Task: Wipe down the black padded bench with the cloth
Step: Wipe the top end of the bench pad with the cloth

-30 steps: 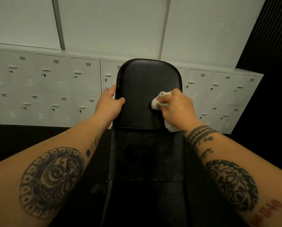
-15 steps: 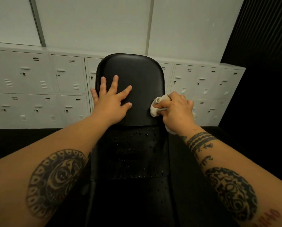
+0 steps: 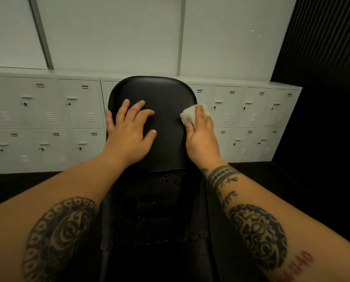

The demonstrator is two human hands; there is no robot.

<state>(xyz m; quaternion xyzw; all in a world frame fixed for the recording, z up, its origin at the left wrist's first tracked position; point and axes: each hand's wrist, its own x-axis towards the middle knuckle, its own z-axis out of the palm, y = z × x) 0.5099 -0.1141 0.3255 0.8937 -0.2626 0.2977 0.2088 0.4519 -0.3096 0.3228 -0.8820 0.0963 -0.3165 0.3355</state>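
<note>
Now the right hand [image 3: 202, 137] pinches the one cloth [image 3: 190, 116] against the black padded bench [image 3: 166, 94], at its right edge; the left hand [image 3: 129, 135] lies flat on the pad, fingers spread. Two rows of lockers [image 3: 78, 106] behind, doors closed.

A bank of pale grey metal lockers [image 3: 48, 119] runs along the far wall in two rows. Each door carries a pair of slots near the top, a small handle [image 3: 26, 97], a lock [image 3: 25, 104] and louvred vents [image 3: 5, 116]. Above the lockers rise white wall panels [image 3: 113, 33], divided by a grey vertical strip [image 3: 40, 32] and a thinner seam [image 3: 182, 33]. A dark ribbed wall [image 3: 322, 37] stands at the right. The floor [image 3: 17, 186] below the lockers is black.
</note>
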